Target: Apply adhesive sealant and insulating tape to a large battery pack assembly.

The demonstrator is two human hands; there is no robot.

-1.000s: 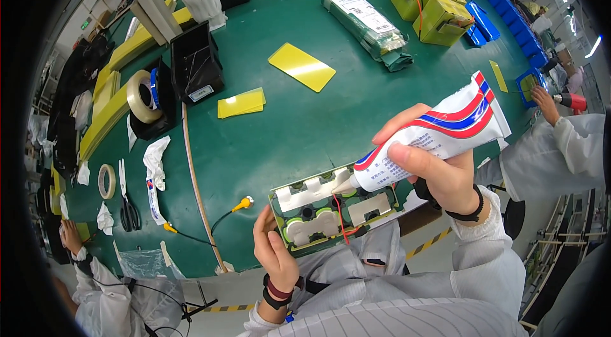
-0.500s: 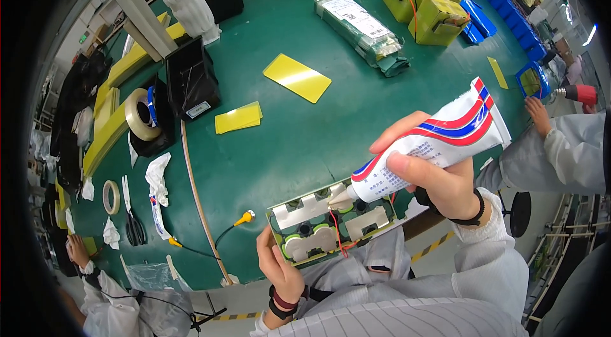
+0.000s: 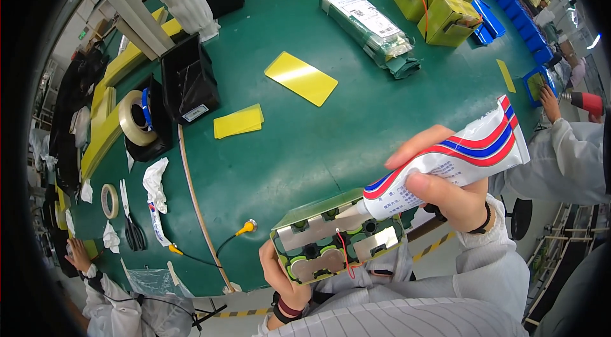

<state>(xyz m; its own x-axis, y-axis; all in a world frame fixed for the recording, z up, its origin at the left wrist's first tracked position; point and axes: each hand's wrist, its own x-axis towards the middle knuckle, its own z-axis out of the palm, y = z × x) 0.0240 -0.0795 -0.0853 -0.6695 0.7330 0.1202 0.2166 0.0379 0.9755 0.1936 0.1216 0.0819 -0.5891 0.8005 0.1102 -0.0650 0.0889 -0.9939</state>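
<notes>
My right hand [image 3: 459,200] is wrapped round a white squeeze tube [image 3: 474,149] with red and blue stripes. Its pale nozzle [image 3: 349,212] points down left at the upper row of a battery pack [image 3: 318,263]. The pack shows silvery metal strips, round cells in a green and black frame and a pair of red wires [image 3: 347,253]. At the pack's left end, my left hand [image 3: 283,280] grips it, tilting it at the table's front edge. Part of the left fingers is hidden behind the pack. Whether paste is leaving the nozzle is too small to tell.
Yellow sheets [image 3: 301,78] and a wrapped package [image 3: 369,31] lie on the green table [image 3: 254,165]. Scissors [image 3: 132,222], tape rolls [image 3: 110,201] and a yellow-ended cable [image 3: 245,228] are at left. Yellow battery blocks [image 3: 449,21] stand far right. Co-workers' hands [image 3: 549,105] show at both sides.
The tube and my right hand have shifted slightly right and down. The battery pack has tilted, showing more of its far side, and the nozzle stays at its upper row.
</notes>
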